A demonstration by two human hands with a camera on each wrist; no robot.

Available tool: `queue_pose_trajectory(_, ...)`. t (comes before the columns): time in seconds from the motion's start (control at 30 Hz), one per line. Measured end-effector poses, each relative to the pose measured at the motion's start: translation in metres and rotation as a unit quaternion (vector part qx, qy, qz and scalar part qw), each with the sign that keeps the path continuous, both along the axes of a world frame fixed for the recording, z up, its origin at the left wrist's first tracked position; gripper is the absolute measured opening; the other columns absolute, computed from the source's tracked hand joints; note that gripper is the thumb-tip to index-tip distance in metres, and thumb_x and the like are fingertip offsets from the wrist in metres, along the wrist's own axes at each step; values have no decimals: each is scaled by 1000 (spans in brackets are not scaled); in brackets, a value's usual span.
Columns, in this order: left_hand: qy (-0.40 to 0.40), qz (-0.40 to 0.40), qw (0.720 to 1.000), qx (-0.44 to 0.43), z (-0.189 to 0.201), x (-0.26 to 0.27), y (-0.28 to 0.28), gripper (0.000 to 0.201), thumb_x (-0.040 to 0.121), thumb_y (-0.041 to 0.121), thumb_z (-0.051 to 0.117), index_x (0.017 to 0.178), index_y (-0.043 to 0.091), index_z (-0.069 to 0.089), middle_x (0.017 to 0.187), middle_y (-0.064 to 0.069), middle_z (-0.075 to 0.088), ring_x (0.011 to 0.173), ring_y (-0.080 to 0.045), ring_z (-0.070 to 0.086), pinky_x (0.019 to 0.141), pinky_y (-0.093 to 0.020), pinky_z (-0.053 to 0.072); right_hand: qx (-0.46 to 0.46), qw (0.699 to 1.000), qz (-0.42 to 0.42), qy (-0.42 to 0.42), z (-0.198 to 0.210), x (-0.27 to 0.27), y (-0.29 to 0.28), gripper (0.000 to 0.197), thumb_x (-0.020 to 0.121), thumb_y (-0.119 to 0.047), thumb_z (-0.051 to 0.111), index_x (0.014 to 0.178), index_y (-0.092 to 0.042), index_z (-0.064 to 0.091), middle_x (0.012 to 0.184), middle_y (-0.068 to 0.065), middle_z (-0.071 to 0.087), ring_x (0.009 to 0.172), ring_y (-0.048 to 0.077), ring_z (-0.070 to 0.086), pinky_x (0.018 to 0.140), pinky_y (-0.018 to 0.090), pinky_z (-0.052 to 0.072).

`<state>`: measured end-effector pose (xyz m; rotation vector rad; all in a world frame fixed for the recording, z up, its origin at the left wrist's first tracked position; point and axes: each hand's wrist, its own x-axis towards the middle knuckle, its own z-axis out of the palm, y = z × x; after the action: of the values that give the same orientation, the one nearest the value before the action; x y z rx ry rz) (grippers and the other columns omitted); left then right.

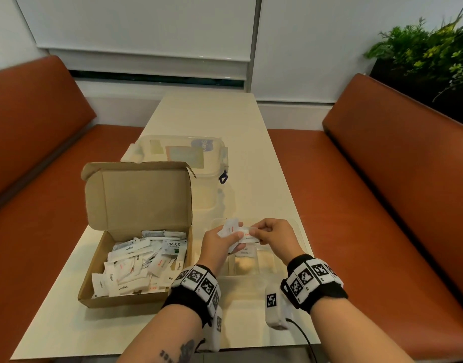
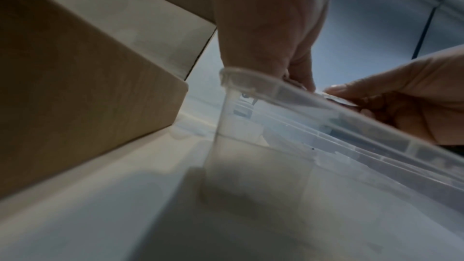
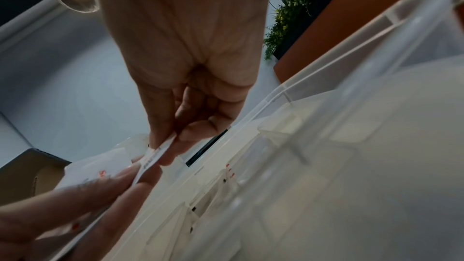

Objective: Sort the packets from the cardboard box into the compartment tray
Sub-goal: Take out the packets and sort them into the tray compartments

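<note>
An open cardboard box [image 1: 120,301] at the left of the table holds several white packets [image 1: 136,268] marked Sugar, Salt and Stevia. Right of it stands the clear compartment tray [image 1: 301,233], its rim close up in the left wrist view [image 2: 301,94]. My left hand [image 1: 226,238] grips a small bunch of white packets [image 1: 231,226] with red lettering above the tray. My right hand [image 1: 259,233] pinches one packet [image 3: 155,156] at the edge of that bunch, thumb against finger. A few packets [image 1: 247,254] lie in a tray compartment below the hands.
A clear lidded container [image 1: 183,158] stands behind the box. Orange benches [image 1: 382,205] run along both sides of the cream table [image 1: 225,121]. A green plant [image 1: 429,56] is at the far right. A black cable [image 1: 303,339] hangs from my right wrist.
</note>
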<state>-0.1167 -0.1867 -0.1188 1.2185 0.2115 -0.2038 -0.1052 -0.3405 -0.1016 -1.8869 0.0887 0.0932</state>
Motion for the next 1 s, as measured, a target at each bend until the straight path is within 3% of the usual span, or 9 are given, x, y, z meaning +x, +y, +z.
queue_pose_trajectory(0.13, 3, 15, 1000, 8, 1, 0, 0, 19, 82, -4, 67, 95, 9, 71, 94, -12, 70, 84, -22, 69, 67, -24, 59, -20, 1000, 19, -3, 4, -1, -3, 10, 82, -10, 71, 75, -16, 69, 66, -2, 66, 57, 5, 58, 55, 12, 48)
queue_pose_trajectory(0.27, -4, 58, 998, 5, 1, -1, 1, 19, 84, 2, 67, 103, 6, 70, 84, -9, 71, 75, -16, 68, 65, -19, 56, -74, 995, -62, -26, 3, -1, -20, 5, 82, -14, 72, 78, -12, 70, 68, -2, 66, 61, 6, 57, 56, 11, 42)
queue_pose_trajectory(0.43, -23, 93, 995, -10, 0, -4, 7, 19, 87, 5, 65, 106, 5, 68, 86, -12, 69, 79, -17, 66, 68, -18, 56, -163, 982, -93, -12, -11, -7, -30, 12, 80, -14, 73, 70, -15, 68, 59, -6, 61, 58, 3, 51, 55, 17, 35)
queue_pose_trajectory(0.57, -26, 102, 994, -7, 0, -6, 7, 22, 88, 5, 64, 110, 5, 66, 94, -18, 69, 87, -22, 66, 78, -24, 56, -191, 977, -98, -1, -24, -11, -25, 14, 79, -13, 71, 67, -16, 64, 60, -4, 63, 61, 11, 55, 57, 23, 39)
queue_pose_trajectory(0.8, -22, 95, 995, -23, 1, -5, 7, 12, 90, 3, 62, 100, 7, 66, 86, -12, 67, 78, -18, 64, 70, -22, 55, -290, 950, -110, -40, -31, -7, -26, 10, 86, -21, 64, 78, -16, 67, 76, -1, 67, 75, 16, 58, 57, 24, 37)
queue_pose_trajectory(1.0, -15, 100, 995, -19, 0, -4, 7, 17, 88, 3, 63, 105, 5, 66, 89, -15, 69, 80, -19, 66, 71, -21, 57, -366, 925, -64, -81, -39, -1, -26, 7, 82, -26, 70, 79, -20, 68, 90, -9, 48, 92, 8, 33, 71, 22, 31)
